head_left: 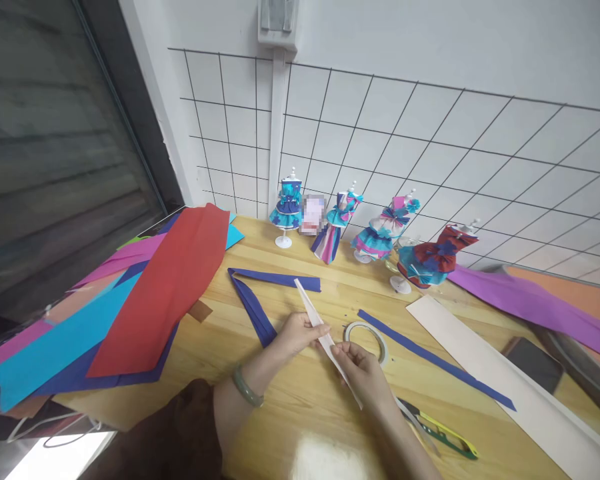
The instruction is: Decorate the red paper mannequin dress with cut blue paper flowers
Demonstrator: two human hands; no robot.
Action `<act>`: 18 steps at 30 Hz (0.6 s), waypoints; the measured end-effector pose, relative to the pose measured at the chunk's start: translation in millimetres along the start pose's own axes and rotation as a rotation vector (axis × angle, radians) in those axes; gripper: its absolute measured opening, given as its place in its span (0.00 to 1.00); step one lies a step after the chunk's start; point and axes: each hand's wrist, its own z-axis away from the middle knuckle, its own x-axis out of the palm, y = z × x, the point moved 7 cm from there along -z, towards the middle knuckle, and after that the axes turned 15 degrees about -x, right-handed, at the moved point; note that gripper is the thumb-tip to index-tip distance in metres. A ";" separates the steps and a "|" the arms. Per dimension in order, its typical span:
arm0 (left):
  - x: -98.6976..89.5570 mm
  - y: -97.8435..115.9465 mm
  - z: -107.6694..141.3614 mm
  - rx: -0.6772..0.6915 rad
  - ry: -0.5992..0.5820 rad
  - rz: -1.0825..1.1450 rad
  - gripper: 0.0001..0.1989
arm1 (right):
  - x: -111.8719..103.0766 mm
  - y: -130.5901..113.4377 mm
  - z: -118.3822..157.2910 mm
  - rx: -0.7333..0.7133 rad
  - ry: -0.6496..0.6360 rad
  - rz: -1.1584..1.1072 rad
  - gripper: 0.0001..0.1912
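Note:
A narrow folded white paper strip (307,305) slants between my two hands over the wooden table. My left hand (300,333) pinches it near its middle, thumb on top. Just below, my right hand (361,371) grips the lower part, and the strip's end sticks out beneath it. Beyond my right hand lies a roll of white tape (384,347). A folded dark blue strip (275,277) rests behind and left of my hands. To the right lies a thin blue strip (430,355), beside a wide pale paper sheet (485,373).
Green-and-yellow scissors (447,437) lie right of my right forearm. Several small dress forms, one in blue (286,205), stand along the wall. Red paper (165,287) tops a coloured pile at left. A dark phone (534,365) and purple paper (535,307) are at right.

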 end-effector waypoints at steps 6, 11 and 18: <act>6.5 4.8 8.3 -0.046 -0.145 0.084 0.22 | -8.5 7.1 1.7 0.023 0.037 -0.010 0.23; 7.0 4.4 7.2 -0.069 -0.182 0.151 0.22 | -9.2 14.1 2.3 0.040 0.056 -0.049 0.24; 8.0 1.5 2.4 -0.091 -0.228 0.205 0.19 | -10.5 16.4 3.3 0.044 0.060 -0.080 0.22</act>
